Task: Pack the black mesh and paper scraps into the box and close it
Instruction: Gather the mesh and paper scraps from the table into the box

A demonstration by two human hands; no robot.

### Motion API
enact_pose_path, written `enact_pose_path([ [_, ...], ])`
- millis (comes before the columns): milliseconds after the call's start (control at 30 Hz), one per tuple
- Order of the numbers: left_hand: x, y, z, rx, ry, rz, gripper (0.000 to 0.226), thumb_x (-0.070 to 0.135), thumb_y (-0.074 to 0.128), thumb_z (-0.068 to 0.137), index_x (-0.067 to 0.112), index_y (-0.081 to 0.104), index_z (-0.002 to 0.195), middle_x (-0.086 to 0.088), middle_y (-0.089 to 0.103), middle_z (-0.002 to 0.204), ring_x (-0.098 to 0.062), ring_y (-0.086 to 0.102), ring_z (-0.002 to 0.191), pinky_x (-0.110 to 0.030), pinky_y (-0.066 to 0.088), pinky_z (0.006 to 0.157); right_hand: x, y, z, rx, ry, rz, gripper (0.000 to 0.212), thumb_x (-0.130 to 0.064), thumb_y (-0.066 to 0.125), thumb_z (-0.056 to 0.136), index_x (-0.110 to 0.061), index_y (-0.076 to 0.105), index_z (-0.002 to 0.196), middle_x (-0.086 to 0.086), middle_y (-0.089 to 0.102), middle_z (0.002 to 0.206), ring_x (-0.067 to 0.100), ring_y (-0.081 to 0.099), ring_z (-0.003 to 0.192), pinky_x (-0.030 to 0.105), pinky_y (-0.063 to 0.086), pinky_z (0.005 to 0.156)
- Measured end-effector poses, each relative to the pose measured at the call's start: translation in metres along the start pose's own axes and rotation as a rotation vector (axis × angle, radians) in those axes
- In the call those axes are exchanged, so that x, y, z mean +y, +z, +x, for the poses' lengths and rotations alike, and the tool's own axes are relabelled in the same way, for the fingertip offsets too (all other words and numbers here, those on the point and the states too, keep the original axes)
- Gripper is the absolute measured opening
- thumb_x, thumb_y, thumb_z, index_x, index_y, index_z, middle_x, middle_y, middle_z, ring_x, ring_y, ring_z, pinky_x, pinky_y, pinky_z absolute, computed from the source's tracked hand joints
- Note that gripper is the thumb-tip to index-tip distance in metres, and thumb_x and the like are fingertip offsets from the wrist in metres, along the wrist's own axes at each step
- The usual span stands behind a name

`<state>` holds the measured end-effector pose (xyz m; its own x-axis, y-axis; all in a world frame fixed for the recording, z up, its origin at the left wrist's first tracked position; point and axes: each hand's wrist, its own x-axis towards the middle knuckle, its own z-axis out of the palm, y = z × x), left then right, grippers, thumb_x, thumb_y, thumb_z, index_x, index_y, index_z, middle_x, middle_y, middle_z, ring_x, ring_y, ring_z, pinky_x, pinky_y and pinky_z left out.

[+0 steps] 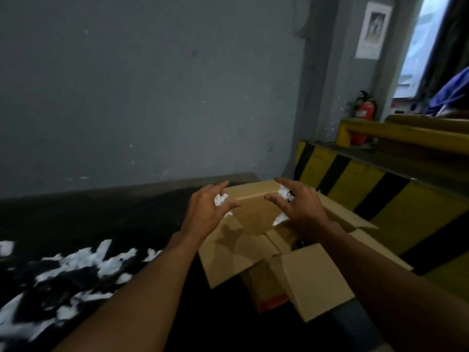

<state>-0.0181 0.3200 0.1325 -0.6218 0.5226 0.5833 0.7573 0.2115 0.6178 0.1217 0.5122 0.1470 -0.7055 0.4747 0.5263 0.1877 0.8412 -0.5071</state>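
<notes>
A brown cardboard box [256, 280] stands at centre right with its flaps [253, 219] standing open. My left hand [209, 214] and my right hand [298, 207] hover over the box's far side, fingers spread and curled. White paper scraps [220, 199] show just beyond my left fingers, and more scraps [284, 196] by my right fingers; whether they touch the hands is unclear. A blurred pile of black mesh [50, 283] mixed with white paper scraps [106, 260] lies on the dark surface at lower left.
A grey wall [152, 85] rises behind the dark worktop [101, 207]. A yellow-and-black striped barrier [368, 189] stands right of the box, with a yellow rail [396, 132] and a red fire extinguisher [364, 113] behind it.
</notes>
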Motion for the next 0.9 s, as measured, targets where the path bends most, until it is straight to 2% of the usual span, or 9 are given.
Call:
enact_pose_path([
  [200,0.03,0.118,0.053,-0.023,-0.059,0.014,0.068,0.047,0.073,0.077,0.016,0.054,0.135,-0.006,0.062,0.119,-0.017,0.056,0.106,-0.03,0.047,0.091,0.118,-0.032,0.053,-0.046,-0.021,-0.036,0.064,-0.055,0.062,0.083,-0.019,0.053,0.135,0.007,0.061,0.13,0.024,0.059,0.116,0.039,0.051,0.09],
  [300,0.033,0.163,0.068,-0.033,-0.119,0.048,0.065,0.046,0.071,0.08,0.018,0.053,0.135,-0.007,0.059,0.127,-0.022,0.053,0.115,-0.039,0.047,0.098,0.166,-0.034,0.081,-0.091,-0.007,-0.026,0.062,-0.053,0.062,0.085,-0.019,0.052,0.135,0.008,0.06,0.131,0.025,0.059,0.115,0.04,0.051,0.09],
  [400,0.027,0.193,0.077,-0.054,-0.19,0.137,0.06,0.045,0.07,0.082,0.02,0.053,0.134,-0.005,0.056,0.132,-0.021,0.05,0.12,-0.036,0.042,0.098,0.198,-0.016,0.1,-0.135,-0.012,-0.041,0.06,-0.055,0.06,0.085,-0.019,0.054,0.133,0.007,0.061,0.129,0.024,0.06,0.112,0.039,0.051,0.089],
  [467,0.018,0.208,0.083,-0.069,-0.234,0.193,0.059,0.046,0.069,0.082,0.021,0.053,0.134,-0.004,0.055,0.133,-0.02,0.05,0.12,-0.035,0.041,0.098,0.212,0.003,0.107,-0.174,-0.019,-0.023,0.059,-0.056,0.059,0.086,-0.019,0.055,0.132,0.006,0.062,0.128,0.024,0.059,0.112,0.04,0.051,0.09],
  [600,-0.012,0.23,0.093,-0.149,-0.346,0.283,0.057,0.052,0.063,0.085,0.023,0.051,0.133,-0.003,0.05,0.137,-0.022,0.048,0.122,-0.044,0.044,0.101,0.228,0.049,0.119,-0.288,-0.002,0.013,0.056,-0.058,0.055,0.088,-0.025,0.053,0.133,0.004,0.055,0.134,0.023,0.053,0.119,0.04,0.045,0.098],
  [733,-0.046,0.245,0.097,-0.234,-0.38,0.324,0.049,0.053,0.047,0.093,0.023,0.053,0.131,-0.001,0.048,0.139,-0.021,0.047,0.124,-0.042,0.039,0.105,0.242,0.094,0.128,-0.407,0.019,0.0,0.067,-0.076,0.041,0.08,-0.036,0.049,0.133,-0.002,0.048,0.141,0.023,0.043,0.129,0.048,0.035,0.108],
  [800,-0.059,0.247,0.102,-0.271,-0.386,0.339,0.041,0.047,0.044,0.095,0.024,0.059,0.126,-0.001,0.052,0.134,-0.021,0.05,0.119,-0.042,0.042,0.101,0.246,0.111,0.131,-0.449,0.033,-0.023,0.072,-0.082,0.032,0.076,-0.042,0.046,0.133,-0.004,0.045,0.142,0.024,0.04,0.131,0.051,0.033,0.107],
  [900,-0.07,0.25,0.107,-0.331,-0.382,0.368,0.035,0.037,0.043,0.096,0.025,0.059,0.124,-0.002,0.055,0.128,-0.02,0.055,0.107,-0.037,0.045,0.09,0.251,0.125,0.137,-0.473,0.005,-0.061,0.067,-0.074,0.029,0.075,-0.044,0.048,0.133,-0.002,0.048,0.141,0.028,0.041,0.129,0.052,0.034,0.105],
])
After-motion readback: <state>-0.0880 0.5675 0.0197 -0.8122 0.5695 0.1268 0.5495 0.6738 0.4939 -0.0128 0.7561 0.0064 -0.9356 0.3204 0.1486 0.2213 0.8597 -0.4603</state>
